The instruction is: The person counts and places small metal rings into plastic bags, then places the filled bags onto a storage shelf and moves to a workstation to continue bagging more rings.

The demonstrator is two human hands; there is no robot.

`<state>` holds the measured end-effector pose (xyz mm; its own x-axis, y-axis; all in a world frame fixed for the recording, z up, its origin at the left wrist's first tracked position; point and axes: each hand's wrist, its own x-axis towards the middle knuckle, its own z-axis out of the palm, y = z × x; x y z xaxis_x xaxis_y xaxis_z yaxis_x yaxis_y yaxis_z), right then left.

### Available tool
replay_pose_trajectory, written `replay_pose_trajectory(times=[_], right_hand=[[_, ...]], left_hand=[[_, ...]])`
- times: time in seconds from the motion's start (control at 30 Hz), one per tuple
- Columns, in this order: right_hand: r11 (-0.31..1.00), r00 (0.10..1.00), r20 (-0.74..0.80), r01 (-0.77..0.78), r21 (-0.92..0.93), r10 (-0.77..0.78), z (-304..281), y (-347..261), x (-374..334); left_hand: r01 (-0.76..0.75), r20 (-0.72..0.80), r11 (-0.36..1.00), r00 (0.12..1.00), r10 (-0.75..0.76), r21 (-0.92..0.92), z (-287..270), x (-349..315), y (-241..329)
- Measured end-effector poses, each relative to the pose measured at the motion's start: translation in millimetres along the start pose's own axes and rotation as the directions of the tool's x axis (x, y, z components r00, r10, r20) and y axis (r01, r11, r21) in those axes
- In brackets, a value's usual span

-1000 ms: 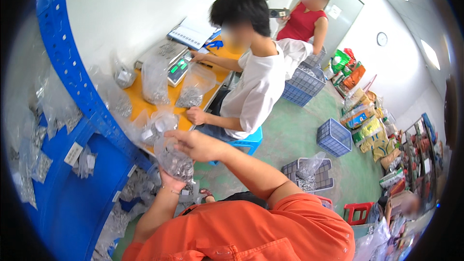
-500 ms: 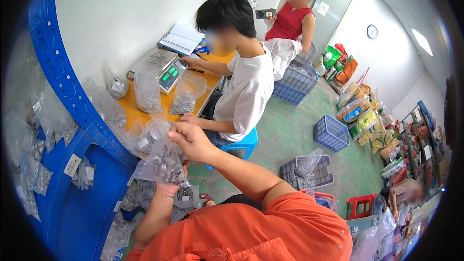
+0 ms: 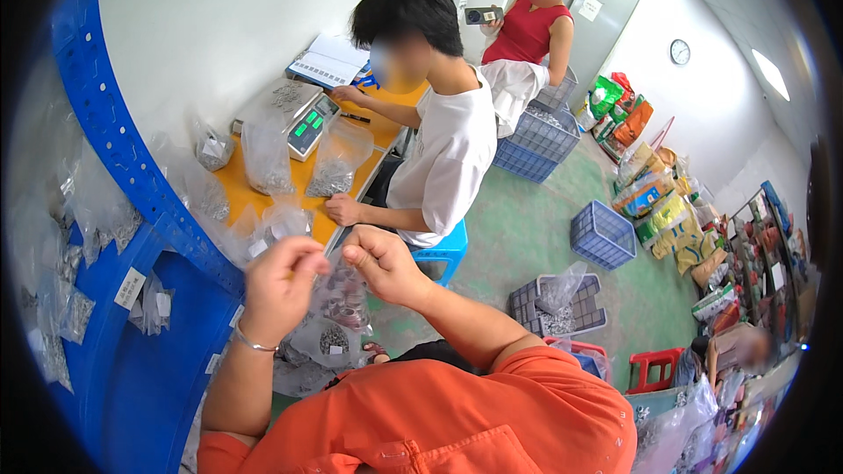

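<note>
A clear plastic bag of grey metal parts (image 3: 341, 300) hangs in front of me, its upper part gathered between my hands. My right hand (image 3: 388, 269) is closed on the bag's top from the right. On the left, my left hand (image 3: 283, 288), with a bracelet at the wrist, has its fingers pinched at the bag's mouth; the exact grip is partly hidden. Below the hanging bag is another bag of small metal parts (image 3: 334, 340) with a white label.
A seated person in a white shirt (image 3: 448, 145) works at a yellow table with a digital scale (image 3: 309, 127) and filled bags (image 3: 338, 171). Blue shelving (image 3: 132, 145) with bagged parts stands left. A blue stool (image 3: 446, 254), crates (image 3: 602, 233) and a person in red (image 3: 537, 31) are beyond.
My left hand has come up from beneath the bag to its mouth, beside my right hand. The bag now hangs lower and more upright. My right hand has shifted slightly right.
</note>
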<state>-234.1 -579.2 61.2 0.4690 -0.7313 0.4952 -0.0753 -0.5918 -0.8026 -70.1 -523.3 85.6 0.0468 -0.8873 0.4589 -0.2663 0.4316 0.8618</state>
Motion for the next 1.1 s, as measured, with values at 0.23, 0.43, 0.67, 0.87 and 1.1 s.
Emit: replay_pose_trajectory(times=[0.23, 0.43, 0.67, 0.87, 1.1], right_hand=[[0.953, 0.954, -0.014, -0.299, 0.046, 0.299, -1.6, 6.6, -41.7], [0.990, 0.989, -0.076, -0.128, -0.056, 0.123, 2.4, 9.5, -85.2], [0.928, 0.913, -0.244, -0.359, -0.102, 0.327, 7.7, -21.5, -146.6], [0.874, 0.830, -0.349, -0.482, -0.053, 0.436, -1.2, -30.9, -192.2], [0.886, 0.802, -0.421, -0.464, 0.009, 0.424, -46.3, -20.2, -223.5]], left_hand=[[-0.305, 0.377, 0.879, 0.912, 0.159, 0.367, 22.5, -21.6, 6.3], [-0.322, 0.514, 0.831, 0.856, 0.051, 0.454, 38.0, -53.4, -12.1], [-0.502, 0.503, 0.810, 0.806, 0.311, 0.303, 60.5, -87.5, -19.3], [-0.650, 0.533, 0.747, 0.685, 0.496, 0.140, 77.1, -93.6, -3.0], [-0.671, 0.734, 0.739, 0.532, 0.423, 0.060, 135.7, -91.3, -13.4]])
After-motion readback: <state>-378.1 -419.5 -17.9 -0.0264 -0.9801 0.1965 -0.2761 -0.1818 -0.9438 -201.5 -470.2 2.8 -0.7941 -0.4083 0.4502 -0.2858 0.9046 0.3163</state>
